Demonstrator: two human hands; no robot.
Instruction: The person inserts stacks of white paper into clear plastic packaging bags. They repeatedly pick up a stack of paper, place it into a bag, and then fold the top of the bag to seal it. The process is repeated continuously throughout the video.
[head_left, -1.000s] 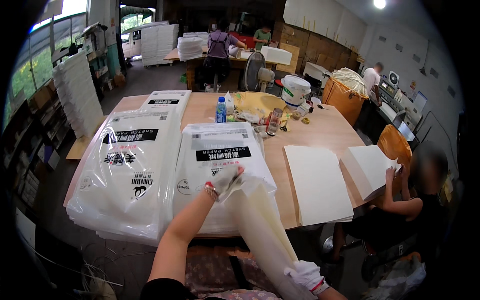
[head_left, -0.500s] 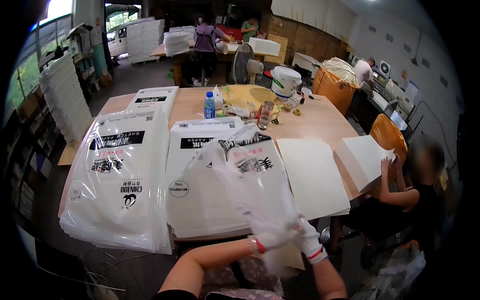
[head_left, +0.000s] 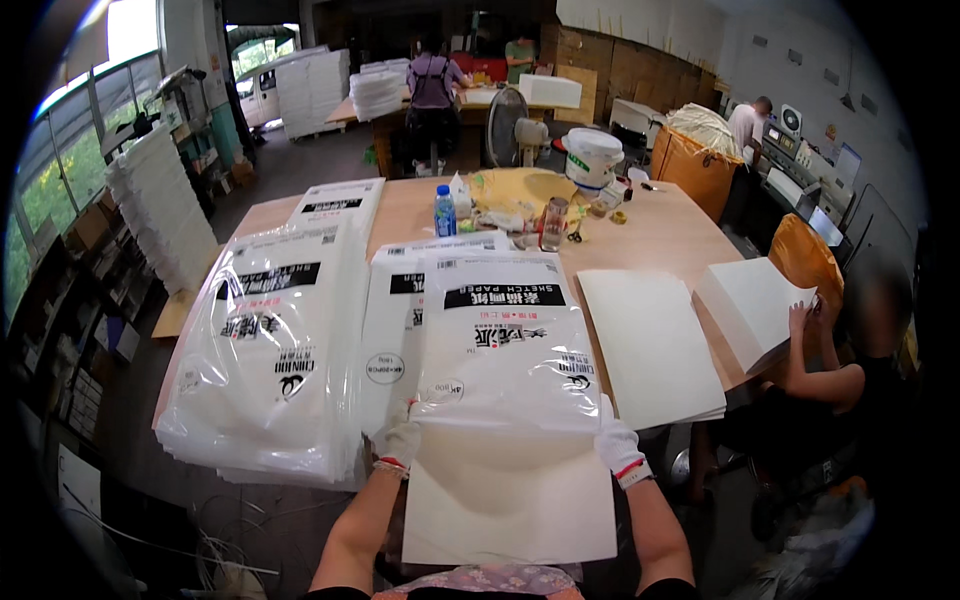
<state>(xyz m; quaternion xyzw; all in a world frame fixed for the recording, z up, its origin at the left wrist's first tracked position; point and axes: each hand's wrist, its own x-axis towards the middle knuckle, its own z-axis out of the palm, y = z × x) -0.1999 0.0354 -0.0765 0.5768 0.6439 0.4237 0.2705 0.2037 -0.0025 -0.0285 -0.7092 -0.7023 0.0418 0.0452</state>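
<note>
A printed clear plastic bag (head_left: 515,395) lies flat at the table's front, its mouth toward me. A stack of off-white paper sheets (head_left: 510,500) sits partly in the bag, the near part sticking out past the table edge over my lap. My left hand (head_left: 402,440), in a white glove, is closed at the left corner of the bag's mouth. My right hand (head_left: 620,447), gloved too, is closed at the right corner. Some fingertips are hidden behind the bag and paper. Under the bag's left side lie other printed bags (head_left: 385,345).
A pile of packed bags (head_left: 265,370) covers the table's left. Loose sheets (head_left: 650,345) lie to the right, beside a thick paper stack (head_left: 750,310) that a seated person handles. Farther back stand a blue-labelled bottle (head_left: 445,212), a glass jar (head_left: 553,225), scissors (head_left: 574,237) and a white bucket (head_left: 592,160).
The crumpled bag I held up is now spread flat on the table, with paper partly inside it. My hands have moved apart, one to each side. The view has shifted slightly left.
</note>
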